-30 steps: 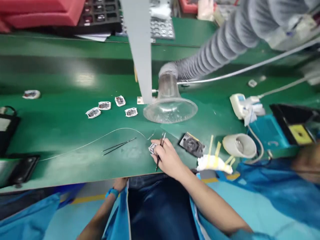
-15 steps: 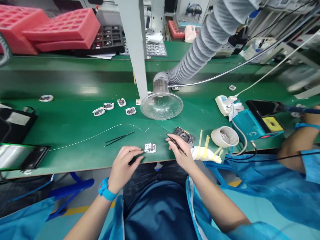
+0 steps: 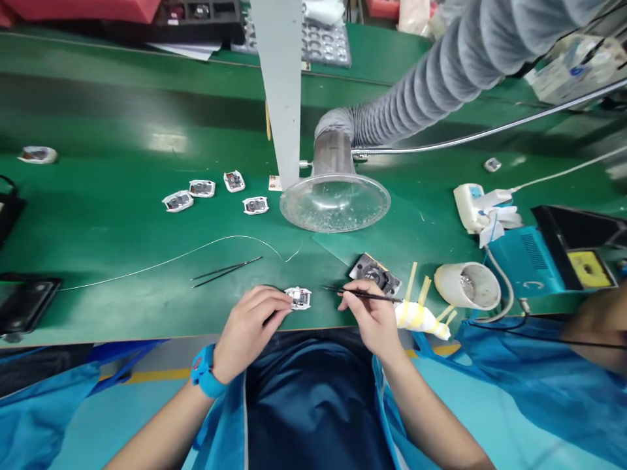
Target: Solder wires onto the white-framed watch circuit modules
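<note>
Bench: green worktop (image 3: pixel 98 222), viewed over a seated person's blue smock, was crowded along its near edge.
Left hand: left hand (image 3: pixel 249 323), a blue wristband (image 3: pixel 203 373) above it, had its fingers drawn in narrow, tips pressed to the left edge of the small module (image 3: pixel 298 297), seemingly to pin it flat so it could not slide.
Module: it lay face up on the worktop close to the near edge, between the two hands.
Right hand: right hand (image 3: pixel 373 318) was closed on a pair of tweezers (image 3: pixel 360 294), held pen-fashion and almost level. The tips aimed left and stood just short of the module, a grip suited to fine work.
Extractor: clear funnel (image 3: pixel 336 203) on a ribbed grey hose (image 3: pixel 441 72) hung mouth-down just behind the work spot, likely set there to draw fumes away.
Spares: second tweezers (image 3: pixel 226 271) and a thin wire (image 3: pixel 171 259) lay left of the hands, within reach. Four similar modules (image 3: pixel 202 188) sat farther back.
Right side: black part (image 3: pixel 375 274), white cup (image 3: pixel 467 285) and blue station (image 3: pixel 526 258) stood near. Another person's arm (image 3: pixel 597 323) showed at the edge.
</note>
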Action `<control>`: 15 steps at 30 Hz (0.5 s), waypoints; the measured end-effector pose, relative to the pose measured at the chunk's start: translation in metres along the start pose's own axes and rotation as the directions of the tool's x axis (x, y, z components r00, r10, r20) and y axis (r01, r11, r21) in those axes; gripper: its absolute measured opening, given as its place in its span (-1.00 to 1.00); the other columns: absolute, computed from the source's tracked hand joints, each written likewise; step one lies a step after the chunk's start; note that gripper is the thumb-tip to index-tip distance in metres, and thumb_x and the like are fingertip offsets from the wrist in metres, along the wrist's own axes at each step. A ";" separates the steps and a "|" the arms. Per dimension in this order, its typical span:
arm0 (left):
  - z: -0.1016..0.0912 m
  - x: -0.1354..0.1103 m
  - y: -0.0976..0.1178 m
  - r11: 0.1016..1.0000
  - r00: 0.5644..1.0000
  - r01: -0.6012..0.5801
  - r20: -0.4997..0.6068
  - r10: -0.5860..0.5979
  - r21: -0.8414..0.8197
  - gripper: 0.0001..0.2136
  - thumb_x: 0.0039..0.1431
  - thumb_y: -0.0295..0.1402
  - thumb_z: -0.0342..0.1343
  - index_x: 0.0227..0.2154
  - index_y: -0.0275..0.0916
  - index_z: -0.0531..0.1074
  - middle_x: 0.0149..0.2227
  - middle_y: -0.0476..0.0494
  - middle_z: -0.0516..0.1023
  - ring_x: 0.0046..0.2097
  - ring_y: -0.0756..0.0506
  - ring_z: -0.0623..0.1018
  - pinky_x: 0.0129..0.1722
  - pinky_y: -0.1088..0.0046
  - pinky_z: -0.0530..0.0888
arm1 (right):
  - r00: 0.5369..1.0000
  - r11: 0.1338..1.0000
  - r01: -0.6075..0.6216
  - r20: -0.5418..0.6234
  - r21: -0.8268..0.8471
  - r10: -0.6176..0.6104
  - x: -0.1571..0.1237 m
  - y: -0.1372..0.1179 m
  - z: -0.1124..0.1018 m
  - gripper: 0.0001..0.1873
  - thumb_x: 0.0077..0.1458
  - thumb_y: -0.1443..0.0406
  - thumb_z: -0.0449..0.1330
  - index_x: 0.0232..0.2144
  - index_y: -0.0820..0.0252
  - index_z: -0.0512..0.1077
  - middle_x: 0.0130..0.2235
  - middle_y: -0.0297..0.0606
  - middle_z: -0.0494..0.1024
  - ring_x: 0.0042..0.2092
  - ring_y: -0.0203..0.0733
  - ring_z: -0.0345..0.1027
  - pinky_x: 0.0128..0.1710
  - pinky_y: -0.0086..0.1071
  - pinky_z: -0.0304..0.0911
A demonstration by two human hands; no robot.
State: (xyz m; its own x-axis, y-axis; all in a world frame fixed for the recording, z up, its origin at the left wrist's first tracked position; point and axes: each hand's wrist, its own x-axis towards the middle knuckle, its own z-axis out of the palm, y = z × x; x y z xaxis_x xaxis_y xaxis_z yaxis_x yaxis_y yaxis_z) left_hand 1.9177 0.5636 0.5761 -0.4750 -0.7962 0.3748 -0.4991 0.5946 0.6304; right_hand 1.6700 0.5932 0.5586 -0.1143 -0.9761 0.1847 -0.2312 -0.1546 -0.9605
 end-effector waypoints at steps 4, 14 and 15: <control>-0.005 0.002 0.000 1.000 0.999 -0.007 0.052 0.008 -0.022 -0.91 0.35 -0.47 0.19 -0.19 -0.18 0.56 -0.17 -0.09 0.71 -0.12 -0.07 0.63 -0.08 0.38 0.58 | 0.973 0.944 0.229 0.093 -0.239 -0.213 0.001 -0.002 -0.006 -0.78 0.36 0.41 0.14 -0.06 0.09 0.53 -0.18 -0.21 0.60 -0.22 -0.22 0.55 -0.22 -0.36 0.48; -0.017 0.032 -0.007 0.962 0.998 0.007 -0.066 0.011 0.273 -0.89 0.35 -0.36 0.21 -0.12 -0.19 0.56 -0.11 -0.18 0.65 -0.08 -0.16 0.59 -0.06 0.24 0.52 | 0.911 0.619 0.410 0.276 -0.670 -0.305 0.001 0.004 -0.025 -0.53 0.34 0.49 -0.01 0.12 0.12 0.54 0.00 -0.06 0.64 -0.03 -0.10 0.58 -0.10 -0.29 0.56; -0.014 0.040 -0.010 0.939 0.998 0.005 -0.062 0.017 0.344 -0.84 0.35 -0.32 0.21 -0.08 -0.21 0.56 -0.10 -0.21 0.65 -0.06 -0.20 0.58 -0.06 0.20 0.51 | 0.934 0.675 0.346 0.173 -0.652 -0.312 -0.002 0.001 -0.036 -0.60 0.34 0.45 0.05 0.07 0.12 0.58 -0.04 -0.10 0.66 -0.07 -0.12 0.60 -0.13 -0.32 0.56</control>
State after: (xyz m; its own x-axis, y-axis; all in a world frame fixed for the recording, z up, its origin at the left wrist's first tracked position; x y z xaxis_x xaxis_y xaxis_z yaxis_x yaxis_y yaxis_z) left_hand 1.9142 0.5242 0.5943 -0.4375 -0.7913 0.4270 -0.7205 0.5927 0.3600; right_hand 1.6353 0.6007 0.5652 0.1322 -0.8903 0.4358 -0.8252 -0.3425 -0.4493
